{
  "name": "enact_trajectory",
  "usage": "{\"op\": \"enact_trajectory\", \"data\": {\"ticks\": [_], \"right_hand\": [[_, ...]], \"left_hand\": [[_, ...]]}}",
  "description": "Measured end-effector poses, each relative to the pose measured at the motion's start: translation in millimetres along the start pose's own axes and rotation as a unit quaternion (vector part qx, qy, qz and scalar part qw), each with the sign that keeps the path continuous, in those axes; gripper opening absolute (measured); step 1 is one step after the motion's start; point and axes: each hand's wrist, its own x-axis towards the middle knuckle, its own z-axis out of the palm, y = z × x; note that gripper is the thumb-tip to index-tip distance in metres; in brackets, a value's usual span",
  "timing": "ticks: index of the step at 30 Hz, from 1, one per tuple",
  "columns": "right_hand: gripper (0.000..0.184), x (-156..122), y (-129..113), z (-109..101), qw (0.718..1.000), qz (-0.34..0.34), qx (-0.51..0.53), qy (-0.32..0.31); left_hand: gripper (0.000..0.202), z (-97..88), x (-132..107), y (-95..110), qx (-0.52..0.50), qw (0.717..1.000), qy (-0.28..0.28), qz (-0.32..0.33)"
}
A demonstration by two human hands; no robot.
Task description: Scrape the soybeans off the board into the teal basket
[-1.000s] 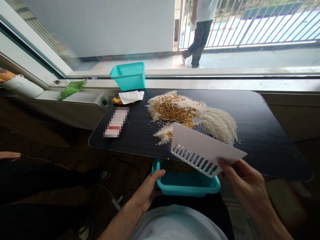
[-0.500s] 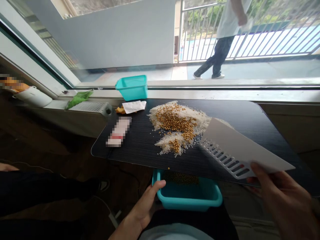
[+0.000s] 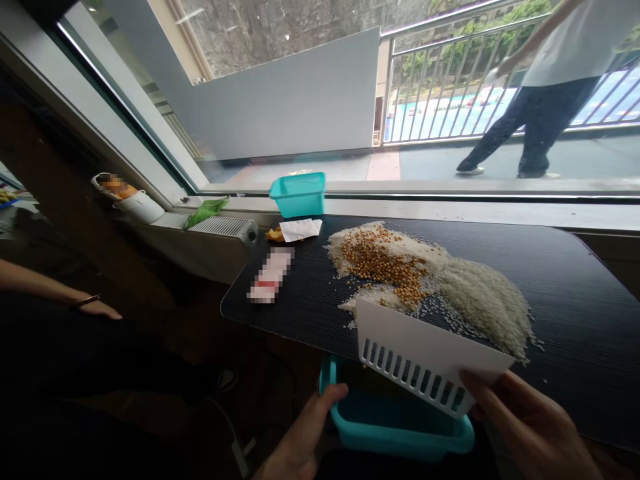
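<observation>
My right hand (image 3: pixel 530 417) pinches the end of a white slotted plastic panel (image 3: pixel 420 340), which slants over the table's front edge with its slots toward me. Behind the panel, yellow soybeans (image 3: pixel 380 260) lie heaped on white rice (image 3: pixel 485 300) spread across the dark table (image 3: pixel 310 327). Below the edge, a turquoise plastic bin (image 3: pixel 405 440) rests near my lap. My left hand (image 3: pixel 313 423) grips its left rim, thumb on top. The panel covers part of the bin's opening, and the contents are too dark to make out.
At the table's back left stand a second turquoise bin (image 3: pixel 300 197) and a folded white paper (image 3: pixel 301 230), near a blurred pink-white packet (image 3: pixel 273 277). A radiator (image 3: pixel 227 228) runs along the wall. Another person's arm (image 3: pixel 75 297) shows at left; someone (image 3: pixel 550 107) walks outside the window.
My right hand has drawn the panel leftward and toward me, from the rice to above the bin, uncovering the right-hand rice. My left hand stays on the bin. The view has shifted.
</observation>
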Motion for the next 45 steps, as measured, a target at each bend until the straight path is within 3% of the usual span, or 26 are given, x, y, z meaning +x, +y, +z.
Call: {"op": "enact_trajectory", "data": {"ticks": [6, 8, 15, 20, 26, 34, 45], "right_hand": [[0.038, 4.7, -4.1, -24.6, 0.979, 0.024, -0.094, 0.182], [0.043, 7.0, -6.9, -28.2, 0.970, 0.029, -0.135, 0.201], [0.042, 11.7, -28.6, -13.7, 0.978, 0.037, -0.093, 0.182], [0.034, 17.2, -19.3, -10.9, 0.982, -0.001, -0.094, 0.161], [0.035, 20.5, -2.8, -6.3, 0.987, -0.034, -0.024, 0.152], [0.027, 11.4, -13.9, 4.0, 0.993, -0.020, -0.013, 0.119], [0.034, 5.2, -5.5, -12.9, 0.991, -0.031, -0.043, 0.120]], "left_hand": [[0.047, -8.0, -1.6, -4.2, -0.004, 0.999, 0.036, 0.032], [0.052, -10.1, 2.8, -5.9, 0.001, 0.999, 0.027, 0.028], [0.053, -9.9, 9.2, -4.3, 0.022, 1.000, 0.005, 0.019], [0.046, -2.3, 7.6, 1.2, 0.029, 1.000, -0.004, 0.008], [0.039, 0.7, 7.9, 1.0, 0.033, 0.999, 0.009, 0.010], [0.043, -0.9, 8.6, -1.9, 0.034, 0.999, 0.016, 0.015], [0.048, 1.2, 5.7, -0.5, 0.029, 0.999, 0.008, 0.015]]}}
